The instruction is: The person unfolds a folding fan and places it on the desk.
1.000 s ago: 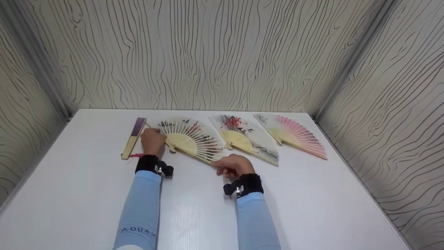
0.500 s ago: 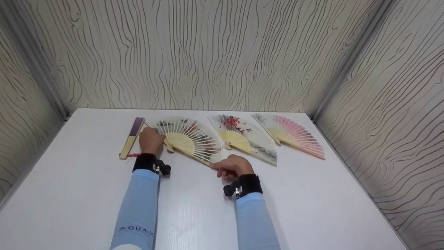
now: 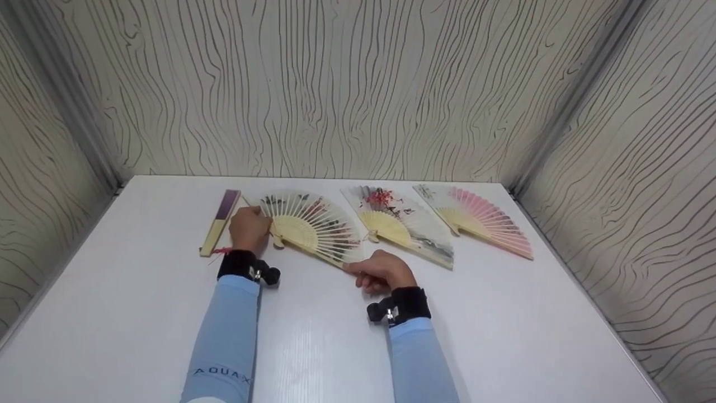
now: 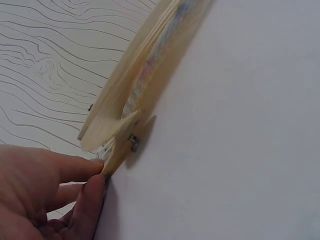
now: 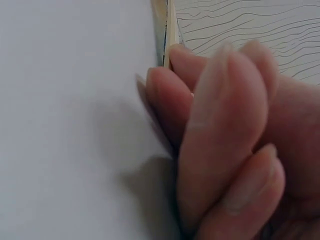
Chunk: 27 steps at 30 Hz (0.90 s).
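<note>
An unfolded folding fan point(image 3: 302, 226) with a pale leaf, dark leaves and red flowers lies between the hands. My left hand point(image 3: 249, 228) pinches its left guard stick near the pivot; in the left wrist view the thumb and forefinger meet on the wooden stick point(image 4: 116, 155). At the fan's lower right corner, my right hand point(image 3: 383, 271) pinches the end of the other guard stick point(image 5: 170, 35) between thumb and forefinger, the remaining fingers curled. Left of the left hand lies a folded fan point(image 3: 220, 221) with a purple leaf and a pink tassel point(image 3: 221, 252).
Two more unfolded fans lie to the right: one with red blossoms point(image 3: 400, 224), one with a pink and white leaf point(image 3: 481, 218). All rest on a white table point(image 3: 313, 347). Wood-grain patterned panels point(image 3: 313, 89) rise behind it and at both sides.
Both hands keep their hold on the flowered fan, which stays spread. The view shifts slightly; otherwise the fans lie as before.
</note>
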### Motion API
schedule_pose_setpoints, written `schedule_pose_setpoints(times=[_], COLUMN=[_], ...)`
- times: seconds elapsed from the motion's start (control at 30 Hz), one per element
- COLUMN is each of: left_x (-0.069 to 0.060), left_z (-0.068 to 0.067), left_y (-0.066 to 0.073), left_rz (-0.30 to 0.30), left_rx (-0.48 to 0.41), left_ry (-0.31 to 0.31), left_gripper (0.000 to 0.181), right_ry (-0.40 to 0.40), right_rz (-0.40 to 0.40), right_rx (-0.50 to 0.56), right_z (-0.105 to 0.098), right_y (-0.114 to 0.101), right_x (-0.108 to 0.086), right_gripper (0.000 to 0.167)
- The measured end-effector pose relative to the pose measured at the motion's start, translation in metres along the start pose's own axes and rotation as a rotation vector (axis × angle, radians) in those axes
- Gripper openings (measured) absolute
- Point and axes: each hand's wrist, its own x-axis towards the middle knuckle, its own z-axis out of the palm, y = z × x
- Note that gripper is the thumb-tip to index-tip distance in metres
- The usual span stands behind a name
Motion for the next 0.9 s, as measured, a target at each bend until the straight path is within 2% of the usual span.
schedule_pose_setpoints(times=[0.3, 0.67, 0.73, 0.83, 0.9], left_x=[-0.005, 0.000, 0.005, 0.004, 0.001], left_z=[-0.002, -0.004, -0.001, -0.004, -0.009], left_y=[0.004, 0.005, 0.000, 0.000, 0.003], left_rz=[0.082, 0.088, 0.103, 0.098, 0.094], left_rx=[0.033, 0.045, 0.040, 0.022, 0.015], left_ry=[0.018, -0.017, -0.016, 0.001, 0.031], left_gripper=[0.053, 0.053, 0.053, 0.054, 0.054], right_ry=[-0.010, -0.021, -0.024, -0.017, 0.008], right_rz=[0.010, 0.011, 0.012, 0.000, -0.037], right_rx=[-0.001, -0.008, -0.016, -0.044, -0.083], right_z=[0.000, -0.001, -0.003, -0.007, -0.012], right_y=[-0.008, -0.016, -0.017, -0.020, -0.026], right_x=[0.000, 0.000, 0.000, -0.003, -0.007], right_gripper=[0.048, 0.047, 0.045, 0.045, 0.046])
